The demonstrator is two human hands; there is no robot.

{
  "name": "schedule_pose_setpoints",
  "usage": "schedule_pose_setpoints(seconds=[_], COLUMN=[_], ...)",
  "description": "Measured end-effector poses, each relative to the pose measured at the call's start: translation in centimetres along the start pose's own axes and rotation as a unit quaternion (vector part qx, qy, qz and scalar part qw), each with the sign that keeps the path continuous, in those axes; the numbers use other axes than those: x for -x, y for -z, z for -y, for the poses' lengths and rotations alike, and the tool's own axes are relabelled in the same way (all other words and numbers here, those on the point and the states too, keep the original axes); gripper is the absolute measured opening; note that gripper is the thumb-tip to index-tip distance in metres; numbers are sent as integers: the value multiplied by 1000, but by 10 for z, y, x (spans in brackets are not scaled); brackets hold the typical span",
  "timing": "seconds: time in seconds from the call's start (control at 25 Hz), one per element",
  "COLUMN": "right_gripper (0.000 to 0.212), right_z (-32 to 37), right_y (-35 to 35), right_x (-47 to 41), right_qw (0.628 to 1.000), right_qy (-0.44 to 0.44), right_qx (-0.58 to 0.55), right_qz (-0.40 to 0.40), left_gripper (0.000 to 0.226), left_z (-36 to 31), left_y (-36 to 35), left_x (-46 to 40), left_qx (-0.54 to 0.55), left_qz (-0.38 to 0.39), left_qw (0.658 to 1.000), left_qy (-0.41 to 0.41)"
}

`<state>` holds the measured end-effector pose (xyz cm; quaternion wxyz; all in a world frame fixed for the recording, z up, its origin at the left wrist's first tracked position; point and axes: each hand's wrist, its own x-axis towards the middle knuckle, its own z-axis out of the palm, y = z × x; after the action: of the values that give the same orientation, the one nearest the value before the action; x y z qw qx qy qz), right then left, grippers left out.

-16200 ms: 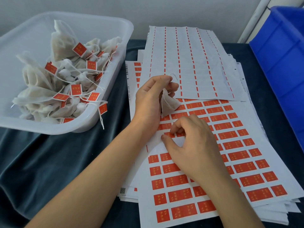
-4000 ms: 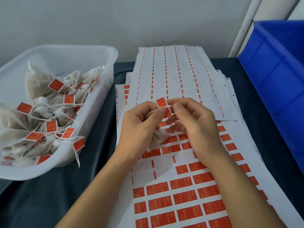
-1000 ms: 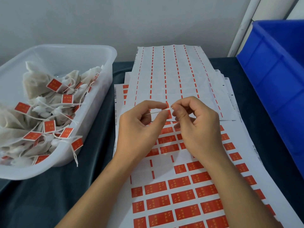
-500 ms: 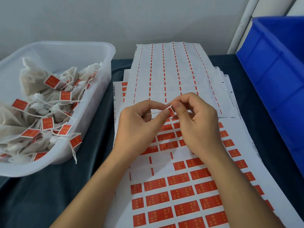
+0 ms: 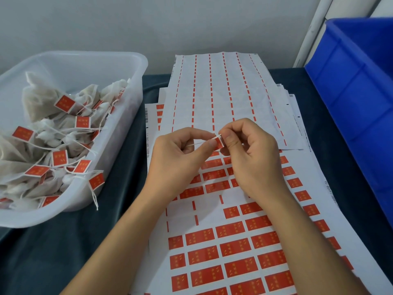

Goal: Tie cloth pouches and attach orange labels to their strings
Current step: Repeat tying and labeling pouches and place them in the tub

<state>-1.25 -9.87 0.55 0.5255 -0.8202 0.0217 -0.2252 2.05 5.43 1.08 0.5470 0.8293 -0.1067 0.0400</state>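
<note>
The label (image 5: 219,144) is thin, light sticky paper, and the string (image 5: 201,143) is limp; both look easy to crease or slip, so pinching flat at the label's edges seems best. The left hand (image 5: 178,160) pinches the string just left of the label; the right hand (image 5: 251,158) pinches the label itself. Both are raised over the sticker sheet (image 5: 234,252), right of the tub (image 5: 136,67) of finished pouches (image 5: 42,103). The pouch being labelled is hidden. Compared with 4 seconds ago, the label is folded smaller.
</note>
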Motion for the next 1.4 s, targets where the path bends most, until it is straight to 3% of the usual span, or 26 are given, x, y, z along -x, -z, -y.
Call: schedule_pose_setpoints(seconds=[0.64, 0.96, 1.24, 1.4], right_gripper=[9, 15, 32, 30], right_z=[5, 6, 3, 3], right_y=[2, 5, 3, 5], right_x=[0, 0, 1, 2], right_qw=[998, 987, 990, 987], right_qy=[-30, -62, -40, -43], right_qx=[-51, -141, -104, -108], right_qz=[9, 51, 91, 110], left_gripper=[5, 14, 17, 15], left_z=[0, -7, -10, -8], left_y=[0, 4, 8, 5], left_x=[-2, -1, 0, 0], left_qx=[-16, 47, 105, 100], left_qz=[19, 46, 58, 35], left_qw=[999, 995, 985, 990], left_qy=[35, 79, 124, 92])
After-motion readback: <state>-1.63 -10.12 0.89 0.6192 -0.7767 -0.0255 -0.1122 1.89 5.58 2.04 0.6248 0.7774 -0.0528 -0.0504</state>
